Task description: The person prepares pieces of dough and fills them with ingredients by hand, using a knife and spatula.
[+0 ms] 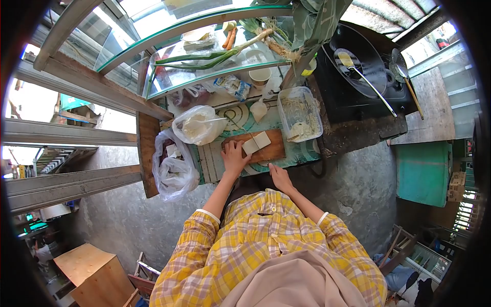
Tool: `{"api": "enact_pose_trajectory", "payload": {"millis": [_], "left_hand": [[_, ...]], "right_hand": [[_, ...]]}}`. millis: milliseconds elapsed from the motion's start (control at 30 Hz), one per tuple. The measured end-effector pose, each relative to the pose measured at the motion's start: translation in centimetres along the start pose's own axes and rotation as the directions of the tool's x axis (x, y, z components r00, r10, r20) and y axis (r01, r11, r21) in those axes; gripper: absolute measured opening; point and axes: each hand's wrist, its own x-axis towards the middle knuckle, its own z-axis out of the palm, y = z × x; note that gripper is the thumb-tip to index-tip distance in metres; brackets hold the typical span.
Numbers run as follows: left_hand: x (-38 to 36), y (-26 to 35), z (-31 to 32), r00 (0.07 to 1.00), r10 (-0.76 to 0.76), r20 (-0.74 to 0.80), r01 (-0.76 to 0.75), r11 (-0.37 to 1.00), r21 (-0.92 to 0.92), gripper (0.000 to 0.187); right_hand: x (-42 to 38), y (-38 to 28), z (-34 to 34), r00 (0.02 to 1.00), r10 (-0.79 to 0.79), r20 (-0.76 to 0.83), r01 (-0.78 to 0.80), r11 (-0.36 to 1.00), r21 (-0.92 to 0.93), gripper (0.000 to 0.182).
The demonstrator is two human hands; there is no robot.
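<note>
Two pale white blocks lie side by side on a reddish-brown cutting board [276, 148], a left block [250, 147] and a right block [262, 139]. Curled over the board's left part, my left hand [235, 159] has its fingertips and thumb against the left block. A thin dark line runs between the blocks; whether it is a blade seen edge-on is unclear. My right hand [280, 178] is at the board's front edge with its fingers closed, and what they hold is too small to make out.
Behind the board are a bag of white powder [197, 125] and a small knotted bag [259, 110]. A clear tub [300, 113] of pale batter stands right, beside a stove with a wok [358, 61]. Another plastic bag [175, 171] hangs left. Green onions [215, 59] lie on the glass shelf.
</note>
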Motion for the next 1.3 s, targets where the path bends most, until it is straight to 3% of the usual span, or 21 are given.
{"api": "enact_pose_trajectory", "payload": {"millis": [1300], "left_hand": [[0.1,-0.4,0.4,1.000,0.016,-0.015,-0.017,1.000,-0.005,0.056]], "right_hand": [[0.1,-0.5,-0.3,0.999,0.010,0.042,-0.010,1.000,0.004,0.052]]}}
